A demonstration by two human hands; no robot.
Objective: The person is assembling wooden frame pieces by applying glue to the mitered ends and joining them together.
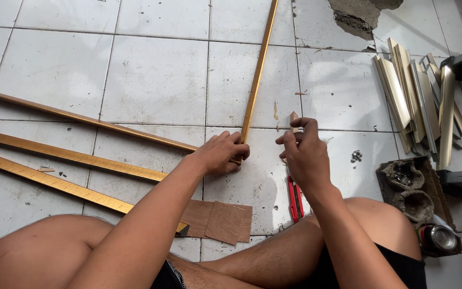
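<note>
Below, the left hand (221,153) curls over the near end of a long gold moulding strip (258,72), hiding its tip, while the right hand (303,152) pinches a small wood sliver (293,119), half-hiding a red cutter (295,199).

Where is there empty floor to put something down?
The widest bare tiles lie at the top left, between the slanting gold strips and the long upright strip. A smaller patch lies between that strip and the stacked moulding offcuts. It is crowded near the left hand, right hand, red cutter and brown board pieces.
</note>
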